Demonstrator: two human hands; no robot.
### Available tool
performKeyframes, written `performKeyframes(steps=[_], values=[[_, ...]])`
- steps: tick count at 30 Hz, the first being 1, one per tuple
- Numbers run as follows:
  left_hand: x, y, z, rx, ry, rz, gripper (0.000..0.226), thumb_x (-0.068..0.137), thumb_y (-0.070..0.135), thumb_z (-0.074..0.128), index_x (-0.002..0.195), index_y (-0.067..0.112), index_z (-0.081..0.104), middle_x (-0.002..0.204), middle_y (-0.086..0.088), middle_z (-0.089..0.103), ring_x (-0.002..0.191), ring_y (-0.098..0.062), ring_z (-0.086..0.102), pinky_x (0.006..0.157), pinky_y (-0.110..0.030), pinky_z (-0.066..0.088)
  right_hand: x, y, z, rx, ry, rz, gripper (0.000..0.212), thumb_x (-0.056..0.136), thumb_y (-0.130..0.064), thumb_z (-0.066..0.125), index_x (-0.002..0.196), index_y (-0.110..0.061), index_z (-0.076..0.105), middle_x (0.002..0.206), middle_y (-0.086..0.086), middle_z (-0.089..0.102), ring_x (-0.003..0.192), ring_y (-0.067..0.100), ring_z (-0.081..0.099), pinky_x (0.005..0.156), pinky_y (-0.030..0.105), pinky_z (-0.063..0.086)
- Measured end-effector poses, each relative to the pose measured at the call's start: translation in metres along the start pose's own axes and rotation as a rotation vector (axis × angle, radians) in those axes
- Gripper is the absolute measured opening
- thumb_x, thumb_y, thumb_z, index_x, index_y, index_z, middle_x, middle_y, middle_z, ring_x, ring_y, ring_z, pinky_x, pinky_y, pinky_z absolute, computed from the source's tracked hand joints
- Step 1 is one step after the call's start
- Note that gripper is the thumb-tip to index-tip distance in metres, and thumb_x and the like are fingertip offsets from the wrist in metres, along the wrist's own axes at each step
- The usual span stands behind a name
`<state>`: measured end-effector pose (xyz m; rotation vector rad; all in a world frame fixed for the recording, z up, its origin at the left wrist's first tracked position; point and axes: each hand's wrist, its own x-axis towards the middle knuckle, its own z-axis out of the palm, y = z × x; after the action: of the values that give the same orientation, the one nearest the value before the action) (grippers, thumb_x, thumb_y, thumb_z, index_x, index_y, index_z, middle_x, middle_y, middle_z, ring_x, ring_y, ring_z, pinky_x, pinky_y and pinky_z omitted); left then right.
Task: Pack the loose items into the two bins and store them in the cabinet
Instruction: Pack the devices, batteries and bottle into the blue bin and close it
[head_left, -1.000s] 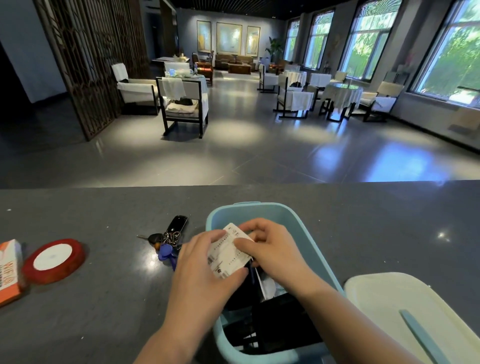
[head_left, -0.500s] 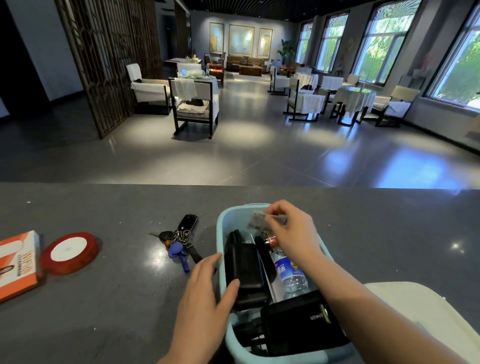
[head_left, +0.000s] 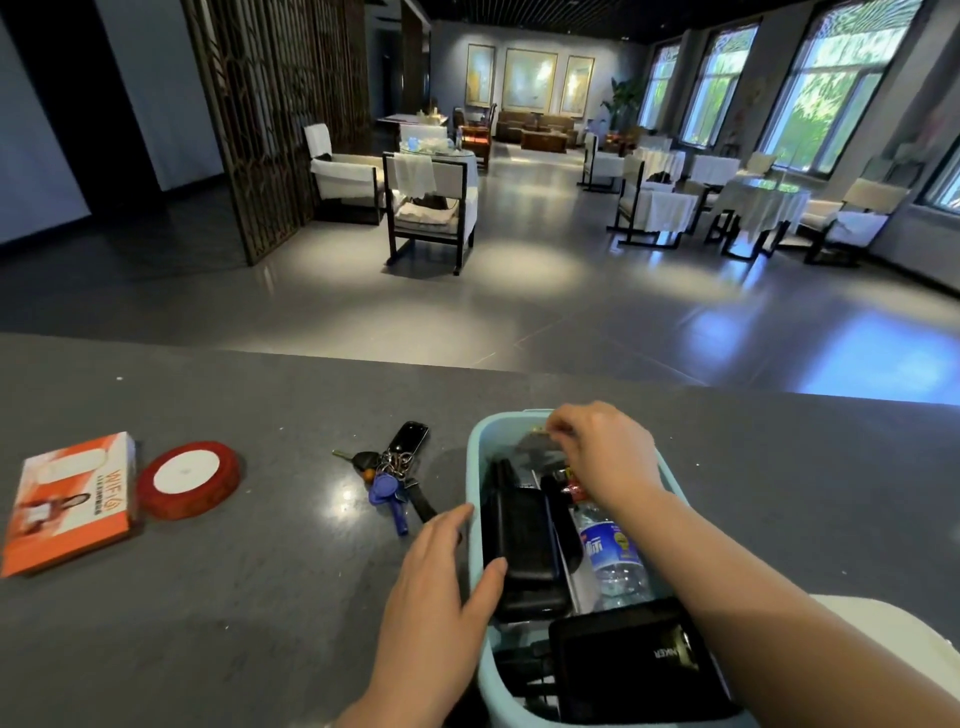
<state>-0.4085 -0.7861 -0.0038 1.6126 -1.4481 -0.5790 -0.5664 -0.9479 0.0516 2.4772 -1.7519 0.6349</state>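
Head view: light-blue bin (head_left: 475, 452) sits on the grey counter (head_left: 234, 597), already holding a black power bank (head_left: 522, 551), a water bottle (head_left: 613, 558) and a black Anker charger (head_left: 628, 670). Left hand (head_left: 436, 587) rests flat, fingers straight, against the bin's left rim. Right hand (head_left: 602, 449) curls at the far end, apparently pinching something small (too blurred to name). Key bunch (head_left: 392, 470), red ribbon spool (head_left: 188, 479) and orange WiFi box (head_left: 70, 501) lie loose to the left.

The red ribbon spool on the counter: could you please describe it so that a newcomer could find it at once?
Start at the dark grey counter and look left of the light blue bin. Past the bunch of keys lies the ribbon spool, flat beside the orange box. It is the only round thing there: red rim, white centre.
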Motion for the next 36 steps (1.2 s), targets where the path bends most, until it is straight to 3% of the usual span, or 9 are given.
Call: performKeyframes(steps=[5, 9, 12, 16, 19, 24, 28, 32, 36], values=[[-0.002, 0.0, -0.002, -0.01, -0.005, 0.013, 0.053, 0.085, 0.053, 0.053, 0.132, 0.049, 0.031, 0.119, 0.041, 0.035, 0.116, 0.015, 0.039, 0.092, -0.017, 0.039, -0.009, -0.007, 0.014, 0.016, -0.231, 0.064, 0.019, 0.088, -0.021, 0.057, 0.098, -0.031, 0.069, 0.101, -0.007, 0.07, 0.097, 0.019, 0.063, 0.071, 0.028, 0.048], [-0.006, -0.009, -0.014, -0.022, 0.019, -0.016, 0.056, 0.079, 0.065, 0.051, 0.13, 0.053, 0.03, 0.123, 0.04, 0.036, 0.117, 0.015, 0.037, 0.093, -0.018, 0.037, -0.016, -0.025, 0.002, 0.178, -0.137, 0.131, 0.017, 0.088, -0.024, 0.06, 0.1, -0.032, 0.069, 0.101, -0.012, 0.071, 0.096, 0.015, 0.065, 0.076, 0.029, 0.051], [-0.004, -0.024, -0.035, -0.016, 0.105, -0.086, 0.055, 0.079, 0.062, 0.056, 0.129, 0.05, 0.036, 0.118, 0.037, 0.039, 0.115, 0.013, 0.039, 0.092, -0.019, 0.038, -0.019, -0.071, -0.012, 0.367, -0.055, 0.06, 0.013, 0.084, -0.025, 0.065, 0.096, -0.031, 0.068, 0.093, -0.013, 0.071, 0.091, 0.01, 0.065, 0.079, 0.032, 0.052], [0.0, -0.052, -0.074, 0.005, 0.227, -0.136, 0.046, 0.081, 0.05, 0.062, 0.123, 0.047, 0.044, 0.116, 0.032, 0.044, 0.113, 0.009, 0.044, 0.092, -0.021, 0.041, -0.034, -0.15, -0.01, 0.642, -0.105, -0.029, 0.022, 0.079, -0.021, 0.07, 0.097, -0.033, 0.064, 0.086, -0.018, 0.068, 0.083, -0.005, 0.063, 0.077, 0.019, 0.048], [0.002, -0.081, -0.108, 0.047, 0.269, -0.167, 0.048, 0.081, 0.042, 0.067, 0.125, 0.038, 0.048, 0.119, 0.023, 0.047, 0.114, 0.001, 0.048, 0.092, -0.022, 0.041, -0.054, -0.192, 0.02, 0.727, -0.167, 0.0, 0.031, 0.079, -0.024, 0.07, 0.104, -0.038, 0.06, 0.091, -0.021, 0.064, 0.087, -0.005, 0.06, 0.079, 0.018, 0.048], [0.009, -0.137, -0.155, 0.214, 0.273, -0.215, 0.056, 0.078, 0.038, 0.072, 0.128, 0.029, 0.049, 0.132, 0.009, 0.05, 0.122, -0.011, 0.044, 0.101, -0.03, 0.038, -0.064, -0.211, 0.086, 0.639, -0.25, 0.144, 0.045, 0.078, -0.023, 0.07, 0.119, -0.033, 0.053, 0.111, -0.017, 0.058, 0.109, 0.005, 0.055, 0.09, 0.023, 0.044], [0.047, -0.175, -0.186, 0.467, 0.26, -0.264, 0.074, 0.075, 0.049, 0.07, 0.138, 0.024, 0.041, 0.147, 0.001, 0.037, 0.136, -0.019, 0.03, 0.112, -0.039, 0.027, -0.035, -0.209, 0.119, 0.492, -0.159, 0.286, 0.055, 0.078, -0.021, 0.066, 0.13, -0.027, 0.048, 0.127, -0.005, 0.051, 0.121, 0.019, 0.043, 0.097, 0.032, 0.041], [0.097, -0.205, -0.204, 0.579, 0.221, -0.308, 0.092, 0.067, 0.061, 0.069, 0.143, 0.025, 0.03, 0.154, -0.005, 0.024, 0.142, -0.026, 0.018, 0.115, -0.044, 0.018, -0.009, -0.204, 0.143, 0.341, -0.224, 0.394, 0.066, 0.084, -0.033, 0.064, 0.143, -0.029, 0.034, 0.142, -0.004, 0.038, 0.133, 0.021, 0.032, 0.108, 0.039, 0.034], [0.131, -0.23, -0.21, 0.623, 0.108, -0.367, 0.11, 0.062, 0.072, 0.065, 0.148, 0.027, 0.013, 0.157, -0.007, 0.012, 0.144, -0.03, 0.01, 0.116, -0.049, 0.013, 0.001, -0.193, 0.16, 0.253, -0.279, 0.387, 0.068, 0.088, -0.037, 0.06, 0.147, -0.028, 0.028, 0.147, -0.004, 0.034, 0.136, 0.021, 0.03, 0.11, 0.04, 0.031]])
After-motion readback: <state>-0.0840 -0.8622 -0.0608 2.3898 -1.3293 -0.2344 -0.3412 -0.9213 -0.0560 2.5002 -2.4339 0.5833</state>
